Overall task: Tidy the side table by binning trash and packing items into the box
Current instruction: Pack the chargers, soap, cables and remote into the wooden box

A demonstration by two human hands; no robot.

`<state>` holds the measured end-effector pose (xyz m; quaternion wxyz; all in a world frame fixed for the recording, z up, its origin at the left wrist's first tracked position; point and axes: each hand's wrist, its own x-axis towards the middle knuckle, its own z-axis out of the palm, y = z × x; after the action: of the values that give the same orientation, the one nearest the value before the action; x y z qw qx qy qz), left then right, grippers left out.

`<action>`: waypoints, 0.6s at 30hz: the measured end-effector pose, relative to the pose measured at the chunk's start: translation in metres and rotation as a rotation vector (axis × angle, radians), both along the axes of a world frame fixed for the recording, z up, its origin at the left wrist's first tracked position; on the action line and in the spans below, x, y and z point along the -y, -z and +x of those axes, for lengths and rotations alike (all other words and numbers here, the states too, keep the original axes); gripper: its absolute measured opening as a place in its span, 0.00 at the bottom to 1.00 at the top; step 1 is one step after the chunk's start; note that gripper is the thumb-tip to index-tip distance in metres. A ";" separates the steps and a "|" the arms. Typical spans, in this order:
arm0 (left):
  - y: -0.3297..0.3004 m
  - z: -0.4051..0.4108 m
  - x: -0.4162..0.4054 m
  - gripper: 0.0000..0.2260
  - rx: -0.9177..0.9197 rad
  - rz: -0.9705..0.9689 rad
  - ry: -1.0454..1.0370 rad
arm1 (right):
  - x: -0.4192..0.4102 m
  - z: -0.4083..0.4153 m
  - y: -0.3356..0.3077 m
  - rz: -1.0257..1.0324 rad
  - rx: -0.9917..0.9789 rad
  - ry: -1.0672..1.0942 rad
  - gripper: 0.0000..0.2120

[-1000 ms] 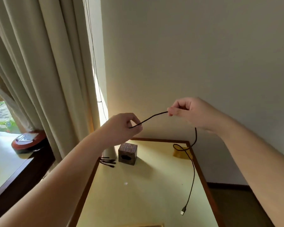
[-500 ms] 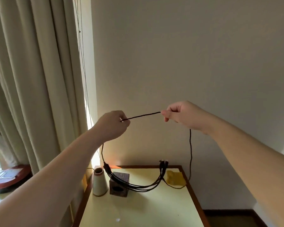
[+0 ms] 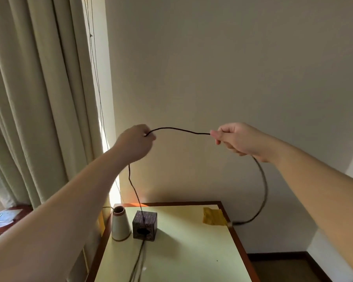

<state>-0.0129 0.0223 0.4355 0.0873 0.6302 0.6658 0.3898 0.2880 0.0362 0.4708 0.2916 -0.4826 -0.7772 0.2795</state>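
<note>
A thin black cable (image 3: 179,130) stretches between my two raised hands in front of the wall. My left hand (image 3: 136,142) grips one part of it, and my right hand (image 3: 235,138) pinches another part. From my left hand the cable drops down past a small dark wooden cube box (image 3: 144,224) on the side table (image 3: 192,251). From my right hand a blurred loop swings down to the table's right edge, ending in a plug near a yellow crumpled scrap (image 3: 213,216).
A cream cone-shaped thread spool (image 3: 120,223) stands at the table's back left beside the cube. Beige curtains (image 3: 39,98) hang at the left. A red round object (image 3: 6,217) lies on a surface at the far left. The wall is close behind the table.
My hands have moved further apart along the cable. The hanging multi-plug bundle has dropped below the left hand, and the right side's loop has swung out to the right.
</note>
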 end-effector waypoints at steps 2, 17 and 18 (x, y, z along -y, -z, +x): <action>-0.005 0.039 -0.004 0.03 -0.061 0.053 0.105 | 0.004 -0.032 0.000 0.023 -0.036 -0.054 0.17; -0.004 0.069 0.017 0.05 -0.026 0.124 0.178 | 0.024 -0.026 0.004 0.003 -0.210 -0.078 0.16; -0.006 0.086 0.021 0.06 -0.023 0.139 0.234 | 0.025 -0.035 0.003 0.011 -0.241 -0.097 0.16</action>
<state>0.0730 0.0017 0.4414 0.0805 0.7125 0.5602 0.4147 0.2527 0.0113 0.4674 0.3713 -0.4058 -0.7605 0.3450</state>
